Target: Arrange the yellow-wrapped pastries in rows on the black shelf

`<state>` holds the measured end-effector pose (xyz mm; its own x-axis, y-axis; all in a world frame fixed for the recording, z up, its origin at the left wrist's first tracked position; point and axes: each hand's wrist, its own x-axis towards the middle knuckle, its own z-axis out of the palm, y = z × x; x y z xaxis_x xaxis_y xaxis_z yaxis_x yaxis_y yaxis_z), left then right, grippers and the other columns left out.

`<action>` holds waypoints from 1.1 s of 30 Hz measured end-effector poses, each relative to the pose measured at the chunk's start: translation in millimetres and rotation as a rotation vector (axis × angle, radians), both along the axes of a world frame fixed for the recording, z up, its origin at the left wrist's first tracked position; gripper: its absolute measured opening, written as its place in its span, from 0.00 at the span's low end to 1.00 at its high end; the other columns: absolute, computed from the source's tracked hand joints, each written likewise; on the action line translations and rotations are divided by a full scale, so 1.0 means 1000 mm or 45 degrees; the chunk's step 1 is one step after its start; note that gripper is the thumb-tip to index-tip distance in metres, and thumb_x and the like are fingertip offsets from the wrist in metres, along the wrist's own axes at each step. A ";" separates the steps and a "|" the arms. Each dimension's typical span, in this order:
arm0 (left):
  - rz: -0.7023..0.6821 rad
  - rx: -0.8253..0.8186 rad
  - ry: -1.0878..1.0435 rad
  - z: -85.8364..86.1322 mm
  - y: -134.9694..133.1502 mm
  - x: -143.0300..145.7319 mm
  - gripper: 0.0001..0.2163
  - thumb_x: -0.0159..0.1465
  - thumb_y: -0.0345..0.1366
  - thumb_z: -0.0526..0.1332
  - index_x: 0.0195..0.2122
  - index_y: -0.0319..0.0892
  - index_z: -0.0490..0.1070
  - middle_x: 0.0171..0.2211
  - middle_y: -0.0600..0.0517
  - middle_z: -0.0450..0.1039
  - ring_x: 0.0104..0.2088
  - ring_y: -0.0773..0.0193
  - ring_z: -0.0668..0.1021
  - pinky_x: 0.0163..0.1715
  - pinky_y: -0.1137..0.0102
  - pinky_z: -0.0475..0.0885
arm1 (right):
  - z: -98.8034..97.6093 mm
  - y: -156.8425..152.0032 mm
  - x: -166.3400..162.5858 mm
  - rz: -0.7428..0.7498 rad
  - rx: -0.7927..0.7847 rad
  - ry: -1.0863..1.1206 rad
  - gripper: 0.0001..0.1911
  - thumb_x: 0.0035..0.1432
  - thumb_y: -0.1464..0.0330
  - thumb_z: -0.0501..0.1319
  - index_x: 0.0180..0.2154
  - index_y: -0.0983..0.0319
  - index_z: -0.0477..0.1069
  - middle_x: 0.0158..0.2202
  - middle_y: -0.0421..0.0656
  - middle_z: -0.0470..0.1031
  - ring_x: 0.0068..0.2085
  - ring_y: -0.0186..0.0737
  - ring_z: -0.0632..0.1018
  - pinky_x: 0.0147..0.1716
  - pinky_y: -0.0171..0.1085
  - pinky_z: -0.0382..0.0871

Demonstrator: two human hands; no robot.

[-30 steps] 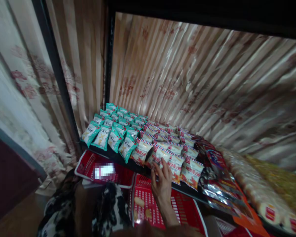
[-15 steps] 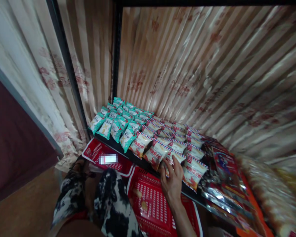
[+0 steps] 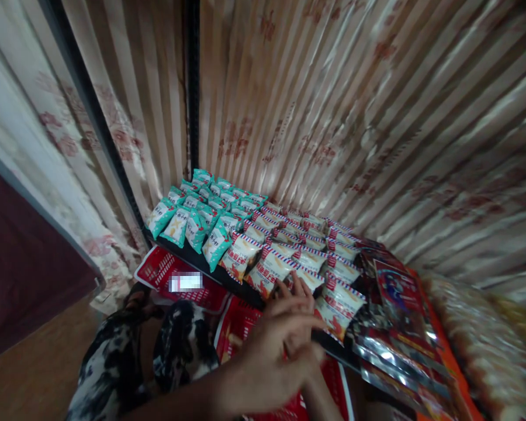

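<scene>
My left hand (image 3: 263, 345) reaches in from the lower left and crosses over my right one. Its fingers are stretched out, with nothing seen in them. Behind it, my right hand (image 3: 301, 301) is partly covered. Its visible fingers are extended against a white and red snack bag (image 3: 309, 278) in the front row of a low shelf. Close by stand similar bags with striped tops, such as a snack bag (image 3: 339, 304) to the right and another snack bag (image 3: 269, 269) to the left.
Several teal snack bags (image 3: 175, 227) stand at the shelf's left end. Dark red packets (image 3: 394, 292) and a clear-wrapped bundle (image 3: 469, 327) lie to the right. Red baskets (image 3: 158, 266) sit below the black shelf edge (image 3: 188, 254). A dark upright post (image 3: 193, 88) and curtain stand behind.
My left hand has come into view from the lower left and now overlaps my right hand. My right hand stays by the same bags. The view has shifted slightly.
</scene>
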<state>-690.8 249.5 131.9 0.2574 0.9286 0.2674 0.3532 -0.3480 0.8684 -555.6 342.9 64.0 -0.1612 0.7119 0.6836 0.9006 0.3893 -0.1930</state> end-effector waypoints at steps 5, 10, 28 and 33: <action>0.204 0.009 0.252 -0.023 0.075 -0.008 0.20 0.58 0.27 0.53 0.52 0.42 0.65 0.62 0.44 0.49 0.60 0.51 0.58 0.57 0.54 0.60 | 0.005 0.009 -0.009 -0.050 0.077 -0.005 0.17 0.59 0.69 0.53 0.50 0.59 0.64 0.61 0.49 0.53 0.58 0.51 0.57 0.50 0.54 0.62; 0.190 0.325 0.679 -0.059 0.087 -0.004 0.26 0.58 0.22 0.51 0.58 0.42 0.56 0.64 0.43 0.46 0.63 0.52 0.51 0.54 0.58 0.64 | 0.011 0.011 -0.009 -0.108 0.121 -0.035 0.12 0.58 0.69 0.54 0.44 0.63 0.69 0.57 0.51 0.61 0.56 0.49 0.61 0.49 0.50 0.64; 0.194 0.503 0.715 -0.095 0.103 -0.003 0.30 0.57 0.21 0.50 0.60 0.45 0.51 0.64 0.43 0.41 0.64 0.52 0.46 0.55 0.57 0.62 | 0.097 0.122 0.020 -0.079 -0.333 -0.520 0.10 0.57 0.67 0.55 0.33 0.56 0.76 0.29 0.41 0.77 0.32 0.38 0.73 0.36 0.35 0.63; 0.205 0.493 0.694 -0.100 0.104 -0.002 0.31 0.56 0.20 0.50 0.61 0.45 0.50 0.65 0.45 0.40 0.64 0.52 0.46 0.52 0.58 0.66 | 0.095 0.118 0.017 -0.159 -0.170 -0.516 0.12 0.59 0.67 0.53 0.31 0.59 0.75 0.29 0.42 0.76 0.33 0.40 0.72 0.35 0.36 0.63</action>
<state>-692.4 353.7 32.2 0.3165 0.8300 0.4592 0.7776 -0.5043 0.3756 -538.2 460.5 159.0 -0.3043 0.8207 0.4836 0.9525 0.2684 0.1439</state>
